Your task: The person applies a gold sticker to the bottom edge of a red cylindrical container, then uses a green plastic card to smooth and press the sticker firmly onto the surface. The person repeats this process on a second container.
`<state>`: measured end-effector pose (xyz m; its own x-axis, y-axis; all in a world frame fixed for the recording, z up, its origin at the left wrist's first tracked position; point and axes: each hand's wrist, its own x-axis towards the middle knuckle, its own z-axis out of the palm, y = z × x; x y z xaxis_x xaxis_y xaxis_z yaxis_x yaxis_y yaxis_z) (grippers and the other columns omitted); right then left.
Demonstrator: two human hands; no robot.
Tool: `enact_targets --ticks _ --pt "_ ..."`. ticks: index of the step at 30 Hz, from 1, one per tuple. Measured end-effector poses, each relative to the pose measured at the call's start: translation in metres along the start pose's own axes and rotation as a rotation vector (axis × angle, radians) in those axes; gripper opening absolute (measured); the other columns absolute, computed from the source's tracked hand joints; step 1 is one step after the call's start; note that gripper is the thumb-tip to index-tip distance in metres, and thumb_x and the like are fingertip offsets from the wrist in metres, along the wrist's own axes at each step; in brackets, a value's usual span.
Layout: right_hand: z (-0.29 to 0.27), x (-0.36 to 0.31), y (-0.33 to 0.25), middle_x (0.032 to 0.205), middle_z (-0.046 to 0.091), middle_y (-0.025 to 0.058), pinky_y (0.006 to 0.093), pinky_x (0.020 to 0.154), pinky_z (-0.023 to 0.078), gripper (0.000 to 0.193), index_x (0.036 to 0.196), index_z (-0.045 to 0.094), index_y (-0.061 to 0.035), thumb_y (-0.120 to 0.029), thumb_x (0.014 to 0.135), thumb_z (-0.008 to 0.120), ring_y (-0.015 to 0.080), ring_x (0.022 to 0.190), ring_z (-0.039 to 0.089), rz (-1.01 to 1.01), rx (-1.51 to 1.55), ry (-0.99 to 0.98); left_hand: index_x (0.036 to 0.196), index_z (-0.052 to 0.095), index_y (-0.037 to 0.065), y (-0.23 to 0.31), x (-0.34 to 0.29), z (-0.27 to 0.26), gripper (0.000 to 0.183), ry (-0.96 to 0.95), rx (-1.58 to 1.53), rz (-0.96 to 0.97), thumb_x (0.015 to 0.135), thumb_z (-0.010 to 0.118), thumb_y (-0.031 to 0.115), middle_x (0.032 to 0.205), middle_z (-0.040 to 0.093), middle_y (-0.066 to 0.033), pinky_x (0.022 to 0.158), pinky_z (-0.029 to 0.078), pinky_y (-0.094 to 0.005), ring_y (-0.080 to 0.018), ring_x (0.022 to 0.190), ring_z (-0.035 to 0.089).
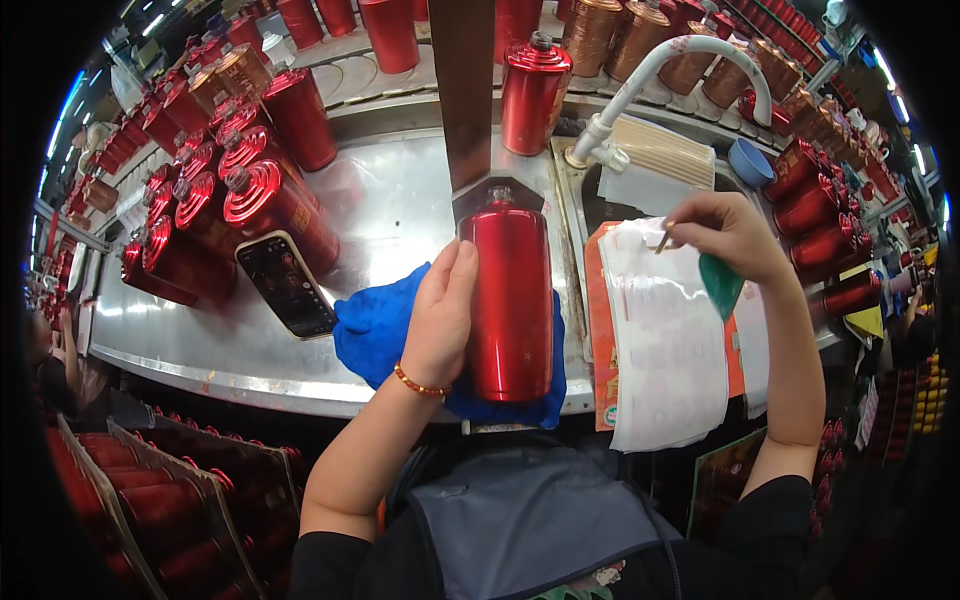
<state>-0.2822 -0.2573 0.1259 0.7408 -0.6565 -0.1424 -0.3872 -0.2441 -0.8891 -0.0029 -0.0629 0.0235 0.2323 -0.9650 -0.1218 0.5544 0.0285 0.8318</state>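
Nearest the camera, a grey apron (pixel 520 520) over dark clothing; racks of red bottles (pixel 150 500) low at left. Left hand (pixel 438 315), beaded bracelet (pixel 418 384) at the wrist, lies against the left flank of a large red bottle (pixel 510 310); visible fingers together, the rest hidden, so cannot tell whether they wrap around it. The bottle sits at the counter's near edge, on a bunched blue cloth (pixel 380 325), neck pointing away from the person. Just right, clear plastic sheets (pixel 665 350) over an orange-red backing (pixel 603 330). Above their far part, right hand (pixel 735 230), thumb and forefinger pinched on a small brown stick (pixel 665 235); a green cone (pixel 720 283) hangs below the palm. On the metal counter (pixel 385 190), a phone (pixel 288 284) leans near clustered red bottles (pixel 275 205). Farther off, an upright metal post (pixel 468 90), a blue bowl (pixel 750 163), a white curved faucet (pixel 640 85), and a lone red bottle (pixel 535 95). Farthest, copper-coloured bottles (pixel 640 35) in a row.
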Motion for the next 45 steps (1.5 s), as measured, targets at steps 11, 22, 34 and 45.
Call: enact_targets --ticks 11,22,34,45 --pt "0.086 -0.030 -0.046 0.093 0.074 0.0034 0.0236 0.078 0.052 0.019 0.111 0.076 0.0013 -0.004 0.096 0.067 0.0069 0.084 0.066 -0.019 0.189 -0.293 0.148 0.049 0.000 0.023 -0.046 0.003 0.065 0.128 1.134 0.689 0.092 0.072 0.023 0.151 0.045 -0.0255 0.115 0.029 -0.0423 -0.0349 0.137 0.042" --pt "0.143 -0.057 -0.050 0.093 0.072 0.0057 0.0228 0.072 0.052 0.015 0.107 0.076 0.0016 -0.004 0.095 0.068 0.0088 0.080 0.066 0.010 0.340 -0.265 0.094 0.076 0.014 0.007 -0.098 0.030 0.032 0.074 1.236 0.848 0.065 0.090 0.012 0.140 0.058 -0.0160 0.108 0.038 -0.0433 -0.0362 0.130 0.048" --pt "0.156 -0.061 -0.035 0.085 0.074 0.0080 0.0269 0.064 0.052 0.011 0.096 0.077 0.0012 -0.008 0.092 0.073 0.0128 0.073 0.068 -0.114 0.090 -0.063 0.103 0.074 0.013 0.002 -0.101 0.031 0.043 0.022 1.373 0.897 0.068 0.092 0.030 0.139 0.056 -0.0156 0.108 0.041 -0.0432 -0.0370 0.135 0.045" --pt "0.163 -0.062 -0.032 0.075 0.064 0.0048 0.0267 0.059 0.042 0.008 0.094 0.078 -0.0021 -0.005 0.087 0.076 0.0121 0.065 0.057 -0.261 -0.033 0.029 0.098 0.077 0.013 0.009 -0.103 0.020 0.032 0.047 1.428 0.887 0.068 0.088 0.013 0.138 0.059 -0.0166 0.110 0.037 -0.0442 -0.0380 0.136 0.044"
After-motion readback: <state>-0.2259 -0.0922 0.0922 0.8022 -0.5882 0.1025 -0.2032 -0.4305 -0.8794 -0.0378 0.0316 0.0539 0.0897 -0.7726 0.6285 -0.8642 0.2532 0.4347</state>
